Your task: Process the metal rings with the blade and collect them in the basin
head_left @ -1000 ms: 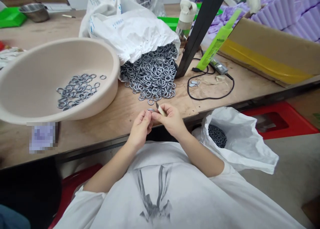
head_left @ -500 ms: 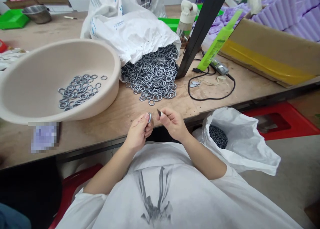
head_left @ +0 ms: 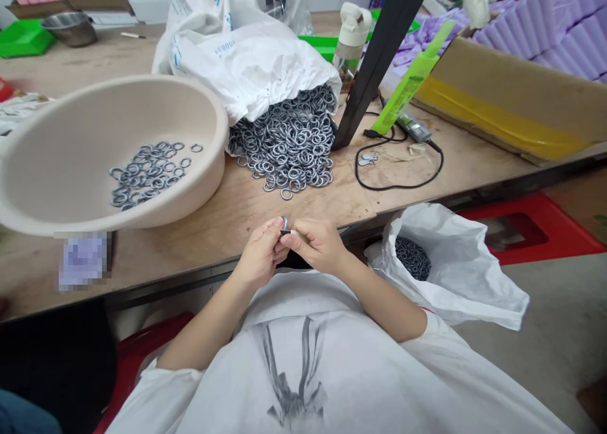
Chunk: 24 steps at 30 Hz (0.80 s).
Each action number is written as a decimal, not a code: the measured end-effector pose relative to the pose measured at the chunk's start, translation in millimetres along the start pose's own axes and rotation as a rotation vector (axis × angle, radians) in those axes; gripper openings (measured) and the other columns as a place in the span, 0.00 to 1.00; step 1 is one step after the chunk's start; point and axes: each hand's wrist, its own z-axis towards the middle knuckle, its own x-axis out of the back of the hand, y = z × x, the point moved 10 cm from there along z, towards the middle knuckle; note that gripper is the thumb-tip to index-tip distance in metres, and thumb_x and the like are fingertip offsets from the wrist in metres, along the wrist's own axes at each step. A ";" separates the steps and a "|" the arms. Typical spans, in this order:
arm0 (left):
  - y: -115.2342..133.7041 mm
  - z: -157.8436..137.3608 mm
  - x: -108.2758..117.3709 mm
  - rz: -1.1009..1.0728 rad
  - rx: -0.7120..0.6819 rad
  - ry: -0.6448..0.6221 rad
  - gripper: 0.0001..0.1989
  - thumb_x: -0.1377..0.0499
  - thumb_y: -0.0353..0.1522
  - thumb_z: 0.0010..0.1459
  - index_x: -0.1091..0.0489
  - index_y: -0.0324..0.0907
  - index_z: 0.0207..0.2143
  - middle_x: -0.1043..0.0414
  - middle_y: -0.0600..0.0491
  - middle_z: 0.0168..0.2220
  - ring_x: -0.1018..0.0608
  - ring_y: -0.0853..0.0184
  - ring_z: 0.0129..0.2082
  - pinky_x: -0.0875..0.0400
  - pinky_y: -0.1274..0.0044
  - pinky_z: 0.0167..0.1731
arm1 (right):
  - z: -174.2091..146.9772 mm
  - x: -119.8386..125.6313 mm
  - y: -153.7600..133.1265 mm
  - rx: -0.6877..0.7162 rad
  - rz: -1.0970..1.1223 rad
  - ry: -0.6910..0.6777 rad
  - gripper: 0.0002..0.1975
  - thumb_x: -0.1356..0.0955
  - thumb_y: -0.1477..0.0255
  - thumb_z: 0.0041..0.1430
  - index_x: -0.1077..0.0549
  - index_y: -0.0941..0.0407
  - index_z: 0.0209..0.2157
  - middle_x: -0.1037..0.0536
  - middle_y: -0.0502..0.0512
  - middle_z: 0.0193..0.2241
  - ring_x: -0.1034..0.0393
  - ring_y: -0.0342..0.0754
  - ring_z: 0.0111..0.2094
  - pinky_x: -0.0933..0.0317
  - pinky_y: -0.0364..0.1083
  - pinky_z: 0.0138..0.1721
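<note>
So both forearms angle up from the lap, elbows bent, left one coming in from about 7 o'clock and right one from about 4. The left hand (head_left: pixel 262 247) is curled up, thumb on top, pinching one metal ring (head_left: pixel 285 221) that pokes out at its 1 o'clock. The right hand (head_left: pixel 320 244) is closed around a small blade (head_left: pixel 285 232), thumb along it, tip pointing to 9 o'clock right by the ring; can't tell if they touch. From the hands, loose rings (head_left: pixel 294 152) sit on the tabletop (head_left: pixel 351 200) at 12, the beige tub (head_left: pixel 61 130) at 10.
</note>
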 end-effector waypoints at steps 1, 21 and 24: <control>-1.2 -2.8 -5.4 0.035 0.002 -0.051 0.26 0.34 0.49 0.53 0.43 0.42 0.22 0.52 0.63 0.16 0.52 0.79 0.15 0.58 0.83 0.15 | 2.0 5.2 9.3 -0.052 0.048 0.040 0.28 0.41 0.47 0.66 0.42 0.54 0.22 0.42 0.45 0.19 0.47 0.41 0.22 0.53 0.44 0.27; 54.3 25.5 60.7 1.002 -0.413 0.276 0.18 0.47 0.40 0.66 0.27 0.42 0.50 0.32 0.56 0.24 0.30 0.68 0.25 0.39 0.76 0.30 | 19.2 76.4 87.5 -0.354 -0.345 0.352 0.25 0.37 0.50 0.63 0.40 0.53 0.21 0.40 0.46 0.17 0.42 0.44 0.23 0.55 0.45 0.28; 53.6 25.5 61.0 1.004 -0.410 0.272 0.16 0.48 0.41 0.65 0.26 0.42 0.46 0.31 0.56 0.23 0.30 0.67 0.25 0.40 0.76 0.28 | 13.5 80.2 84.5 -0.363 -0.338 0.412 0.22 0.33 0.50 0.59 0.35 0.53 0.23 0.33 0.47 0.19 0.38 0.46 0.25 0.52 0.44 0.28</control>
